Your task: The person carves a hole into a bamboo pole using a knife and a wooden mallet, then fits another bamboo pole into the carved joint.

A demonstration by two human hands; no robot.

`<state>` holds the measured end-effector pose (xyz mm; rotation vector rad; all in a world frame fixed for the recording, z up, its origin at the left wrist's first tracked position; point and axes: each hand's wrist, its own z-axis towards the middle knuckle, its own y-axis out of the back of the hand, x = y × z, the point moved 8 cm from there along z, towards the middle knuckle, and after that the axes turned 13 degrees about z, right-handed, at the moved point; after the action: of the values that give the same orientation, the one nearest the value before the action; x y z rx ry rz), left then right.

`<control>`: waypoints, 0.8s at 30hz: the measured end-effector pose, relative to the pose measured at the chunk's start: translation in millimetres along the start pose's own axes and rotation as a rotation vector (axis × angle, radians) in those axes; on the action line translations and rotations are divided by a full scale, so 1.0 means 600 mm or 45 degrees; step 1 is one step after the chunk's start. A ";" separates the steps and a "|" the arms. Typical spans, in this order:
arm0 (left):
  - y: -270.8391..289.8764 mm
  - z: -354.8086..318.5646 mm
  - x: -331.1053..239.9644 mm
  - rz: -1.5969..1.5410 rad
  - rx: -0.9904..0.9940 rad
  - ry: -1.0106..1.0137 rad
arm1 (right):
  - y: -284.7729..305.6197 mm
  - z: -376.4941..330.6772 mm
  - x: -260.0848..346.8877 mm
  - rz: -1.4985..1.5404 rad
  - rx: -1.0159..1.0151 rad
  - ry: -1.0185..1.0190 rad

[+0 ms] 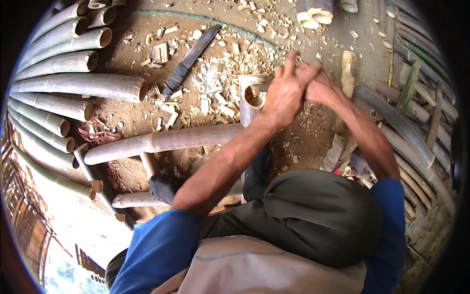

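My left hand [285,95] and my right hand [316,84] meet over the shaving-strewn ground, touching each other. The left hand's fingers point away from me and stand a little apart, with nothing visible in them. My right hand's fingers are mostly hidden against the left hand. Beside my left wrist is a bamboo post [247,113] with a cut hollow end. A long bamboo pole [171,141] runs leftward from it. Farther left, a knife [197,50] with a dark wrapped handle lies among the chips, out of my hands.
Cut bamboo poles [81,86] are stacked along the left. More bamboo lengths [391,105] lie at the right, and several thick tubes [315,14] at the far edge. A short bamboo piece [348,73] is right of my hands. Wood chips [210,93] cover the dirt.
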<state>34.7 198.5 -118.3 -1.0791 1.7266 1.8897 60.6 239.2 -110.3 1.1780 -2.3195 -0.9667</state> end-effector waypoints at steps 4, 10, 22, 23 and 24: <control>0.058 -0.032 0.058 -0.458 -0.623 0.230 | 0.031 0.084 0.065 -0.111 -0.297 0.800; -0.007 0.000 0.032 -0.086 0.237 0.173 | -0.046 0.046 -0.030 0.665 -0.046 0.081; 0.039 0.019 0.018 -0.263 0.012 -0.068 | 0.009 0.038 -0.027 0.584 0.265 -0.196; 0.052 0.012 0.028 -0.224 -0.186 -0.018 | 0.006 0.057 -0.017 0.342 0.279 0.031; 0.026 0.012 0.056 -0.595 -0.136 0.139 | -0.016 0.073 0.018 -0.288 0.124 0.000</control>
<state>-0.1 194.7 -132.4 -1.4979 1.2863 1.6618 34.1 244.3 -147.4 1.5055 -2.2918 -0.9355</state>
